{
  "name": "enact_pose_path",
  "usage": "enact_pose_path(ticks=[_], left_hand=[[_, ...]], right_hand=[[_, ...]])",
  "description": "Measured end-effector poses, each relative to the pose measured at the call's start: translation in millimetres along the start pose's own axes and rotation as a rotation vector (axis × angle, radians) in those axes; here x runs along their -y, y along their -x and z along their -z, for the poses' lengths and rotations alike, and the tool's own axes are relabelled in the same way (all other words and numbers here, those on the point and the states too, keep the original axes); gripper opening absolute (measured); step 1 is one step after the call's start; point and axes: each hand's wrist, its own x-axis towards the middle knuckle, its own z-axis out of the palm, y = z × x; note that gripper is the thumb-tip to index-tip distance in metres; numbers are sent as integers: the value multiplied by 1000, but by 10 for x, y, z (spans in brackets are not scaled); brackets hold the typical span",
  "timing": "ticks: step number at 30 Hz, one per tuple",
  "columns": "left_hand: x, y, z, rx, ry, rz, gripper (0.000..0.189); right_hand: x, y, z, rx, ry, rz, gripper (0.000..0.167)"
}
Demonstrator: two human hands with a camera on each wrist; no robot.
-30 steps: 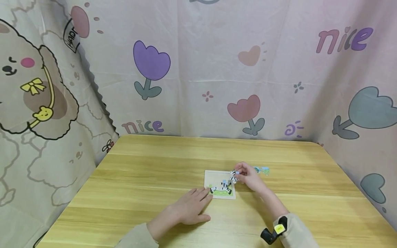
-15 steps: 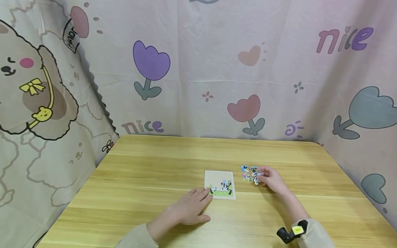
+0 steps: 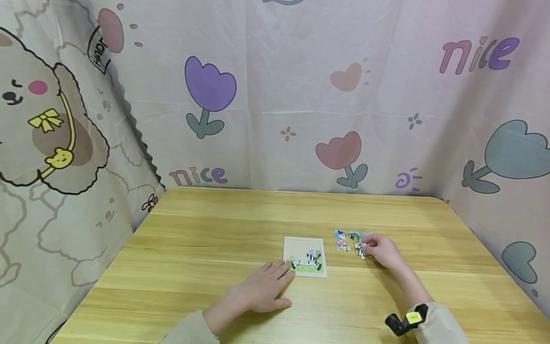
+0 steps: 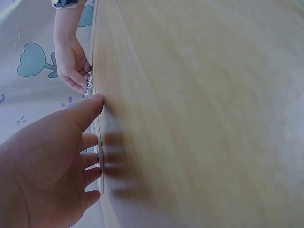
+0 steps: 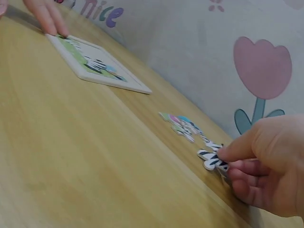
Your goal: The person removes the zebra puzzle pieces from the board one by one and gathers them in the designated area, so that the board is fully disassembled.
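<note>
A square puzzle board (image 3: 295, 245) with a pale rim lies mid-table, with zebra and grass pieces set along its lower part and right side. My left hand (image 3: 263, 289) rests with its straight fingertips on the board's lower left corner. To the right of the board, my right hand (image 3: 384, 251) pinches a black-and-white striped puzzle piece (image 5: 207, 160) between thumb and fingers. It is low over the table beside the loose puzzle pieces (image 3: 342, 246). Those pieces show blue, green and pink parts; the right hand covers some of them.
The wooden table (image 3: 206, 234) reaches back to a patterned curtain (image 3: 275, 95), which also hangs along both sides. A small black camera (image 3: 401, 325) is strapped at my right wrist.
My right hand has moved from the board's right edge, rightward to the loose pieces, with the striped puzzle piece in its fingers. The left hand stays in place on the board.
</note>
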Motion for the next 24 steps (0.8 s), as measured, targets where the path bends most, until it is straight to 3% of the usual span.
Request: enact_pose_path(ticks=[4,7,24], left_hand=[[0,1,-2,-4,-2,-2,69],[-3,3,-1,-3,3,-1,69],[-10,14,3,1,23,9,70]], right_hand=[[24,-7,-41,-35,138,47,17],[25,-17,-74,-49,176,50,13],[86,-33,-120,-98,178,54,19]])
